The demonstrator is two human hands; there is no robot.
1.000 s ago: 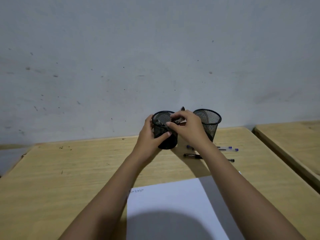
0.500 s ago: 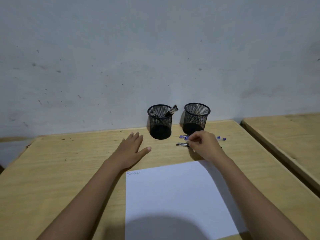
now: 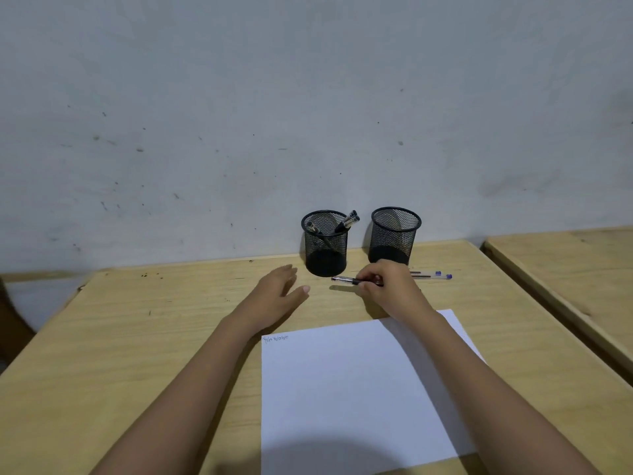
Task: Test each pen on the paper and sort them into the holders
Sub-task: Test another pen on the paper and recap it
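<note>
Two black mesh holders stand at the desk's far edge against the wall. The left holder [image 3: 325, 246] contains a few dark pens [image 3: 348, 221]; the right holder [image 3: 395, 238] looks empty. My right hand [image 3: 390, 286] pinches a black pen [image 3: 346, 280] lifted just off the desk in front of the holders, its shadow beneath it. Two clear pens with blue caps [image 3: 432, 275] lie right of that hand. My left hand [image 3: 279, 292] rests flat on the desk, fingers straight, left of the held pen. A white paper [image 3: 349, 389] with small scribbles at its top left corner lies nearer to me.
The wooden desk [image 3: 137, 337] ends at a grey wall [image 3: 274, 114] behind the holders. A second wooden desk [image 3: 565, 269] stands to the right across a narrow gap.
Both hands left the left holder. The left hand came down flat on the desk. The right hand reached to the loose pens and picked up the black one.
</note>
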